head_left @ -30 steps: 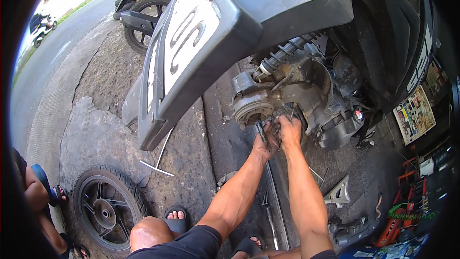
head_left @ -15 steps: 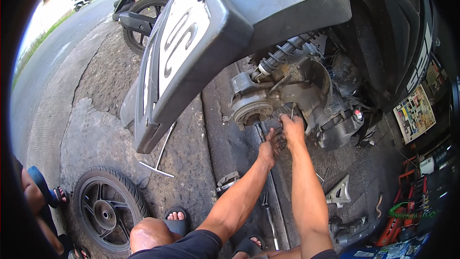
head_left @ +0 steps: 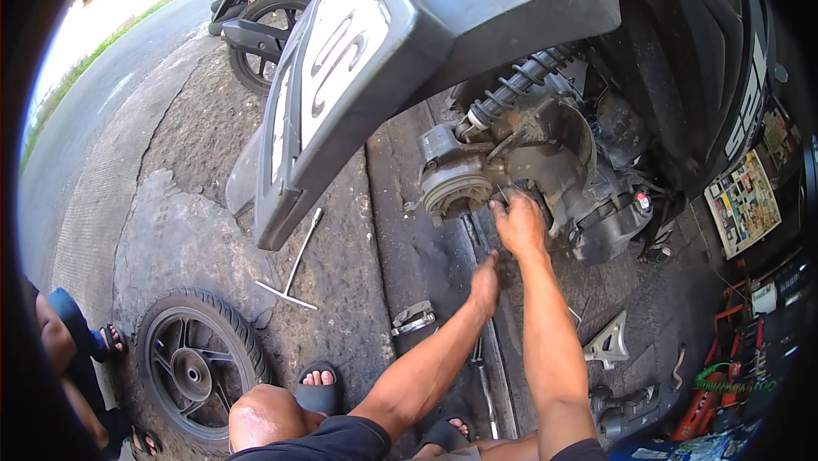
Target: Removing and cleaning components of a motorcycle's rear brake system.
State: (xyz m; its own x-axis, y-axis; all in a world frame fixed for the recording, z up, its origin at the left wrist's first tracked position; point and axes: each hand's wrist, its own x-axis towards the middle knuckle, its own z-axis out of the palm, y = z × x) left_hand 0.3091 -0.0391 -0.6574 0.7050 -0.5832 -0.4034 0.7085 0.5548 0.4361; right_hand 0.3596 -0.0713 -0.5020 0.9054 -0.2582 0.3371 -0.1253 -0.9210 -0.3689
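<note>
My right hand (head_left: pixel 520 222) is closed at the scooter's exposed engine case (head_left: pixel 545 146), pinched on what looks like a thin metal tool just right of the round hub (head_left: pixel 456 195). Lower and a little left, my left hand (head_left: pixel 490 282) is smeared by motion beside a dark metal shaft (head_left: pixel 469 231) hanging below the hub; whether it holds anything is unclear. A coiled shock absorber (head_left: pixel 520 86) rises above the case, under the black rear fender (head_left: pixel 358 129).
A detached wheel (head_left: pixel 200 367) and T-handle wrench (head_left: pixel 302 252) lie left. A silver bracket (head_left: pixel 607 342) and red tool rack (head_left: pixel 716 376) sit right, a long bar (head_left: pixel 486 393) below me. Another person's leg (head_left: pixel 64 350) is far left; a parked scooter (head_left: pixel 264 35) stands behind.
My left hand has dropped down and away from the hub area. My right hand has edged slightly left and stays at the case. A passing scooter has moved farther along the road.
</note>
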